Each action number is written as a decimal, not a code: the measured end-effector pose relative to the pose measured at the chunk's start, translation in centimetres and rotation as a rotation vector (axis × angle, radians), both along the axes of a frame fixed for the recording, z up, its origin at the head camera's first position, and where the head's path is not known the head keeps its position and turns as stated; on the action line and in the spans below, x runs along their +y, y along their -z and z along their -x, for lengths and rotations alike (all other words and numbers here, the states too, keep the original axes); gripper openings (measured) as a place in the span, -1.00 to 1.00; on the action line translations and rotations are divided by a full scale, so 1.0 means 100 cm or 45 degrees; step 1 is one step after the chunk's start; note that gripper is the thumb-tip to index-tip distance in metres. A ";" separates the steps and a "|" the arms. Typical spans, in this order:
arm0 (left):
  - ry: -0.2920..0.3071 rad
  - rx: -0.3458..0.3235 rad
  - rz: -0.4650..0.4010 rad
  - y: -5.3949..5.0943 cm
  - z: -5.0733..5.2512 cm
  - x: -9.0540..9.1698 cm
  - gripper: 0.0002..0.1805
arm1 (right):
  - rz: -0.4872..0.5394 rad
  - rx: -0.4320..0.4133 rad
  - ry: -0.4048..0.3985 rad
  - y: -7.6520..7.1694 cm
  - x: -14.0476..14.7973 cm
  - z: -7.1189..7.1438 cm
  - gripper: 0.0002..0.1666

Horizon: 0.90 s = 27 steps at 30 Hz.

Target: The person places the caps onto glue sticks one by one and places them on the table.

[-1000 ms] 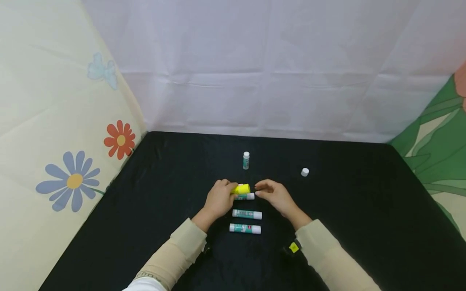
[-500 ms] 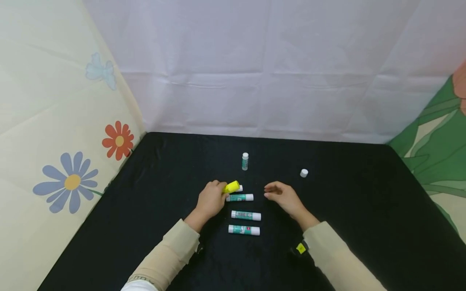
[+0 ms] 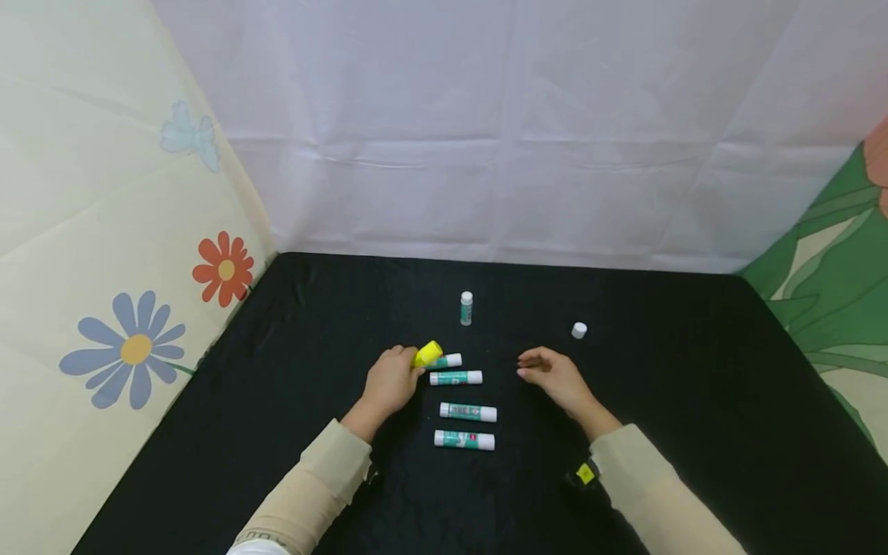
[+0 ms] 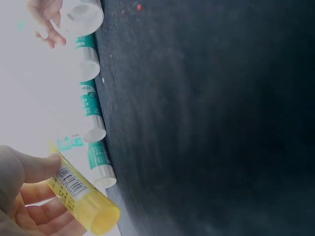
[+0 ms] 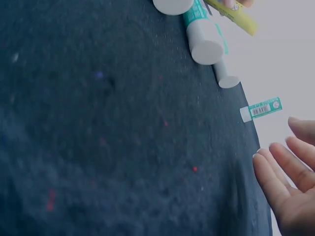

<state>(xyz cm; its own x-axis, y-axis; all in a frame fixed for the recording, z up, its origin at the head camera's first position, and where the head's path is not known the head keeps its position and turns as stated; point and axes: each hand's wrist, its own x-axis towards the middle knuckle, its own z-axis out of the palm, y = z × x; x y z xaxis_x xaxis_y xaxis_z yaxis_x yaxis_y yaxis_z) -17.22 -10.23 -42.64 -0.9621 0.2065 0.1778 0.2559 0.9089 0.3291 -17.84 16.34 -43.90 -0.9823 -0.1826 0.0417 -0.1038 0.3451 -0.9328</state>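
My left hand [image 3: 391, 379] grips a yellow glue stick [image 3: 426, 354] between thumb and fingers, tilted above the table. In the left wrist view, a barcode shows on this yellow glue stick [image 4: 81, 191]. Just right of it lies a teal-and-white glue stick [image 3: 452, 360], partly hidden. More lie below it in a column: one close by [image 3: 455, 378], a middle one [image 3: 468, 412] and a nearest one [image 3: 465, 440]. My right hand [image 3: 558, 380] hovers to the right of the column, holding nothing, its fingers loosely bent.
A teal-and-white glue stick [image 3: 466, 310] stands upright farther back. A small white cap [image 3: 579, 330] sits to the back right. Everything is on a black-covered table [image 3: 333, 308], with a pale cloth [image 3: 486, 154] behind and printed flower cloths at the sides.
My left hand has moved left with the yellow glue stick, which has turned to point up and right, uncovering the glue sticks beneath. My right hand has drawn away to the right.
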 end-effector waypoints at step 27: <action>-0.087 -0.152 0.016 0.001 0.011 -0.015 -0.72 | -0.135 -0.015 0.072 -0.002 0.031 0.007 -0.68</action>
